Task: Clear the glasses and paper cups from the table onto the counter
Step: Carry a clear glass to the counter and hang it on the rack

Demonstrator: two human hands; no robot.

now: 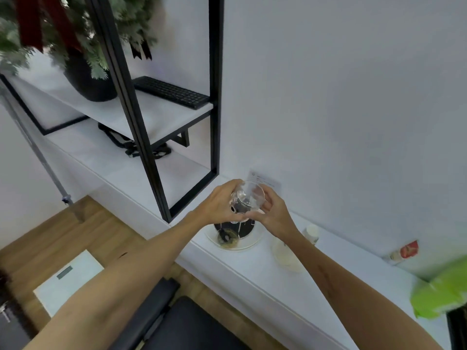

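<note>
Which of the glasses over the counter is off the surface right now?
The clear glass held between both hands; the empty glass to its right stands on the counter.

Green object blurred, edge-cropped

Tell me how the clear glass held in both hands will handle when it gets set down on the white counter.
The clear glass looks thin-walled, so probably fragile; set it down softly. Its smooth surface is likely slippery, which may be why both the left hand and right hand hold it. It seems empty, so probably light, and may tip if nudged on the counter.
</note>
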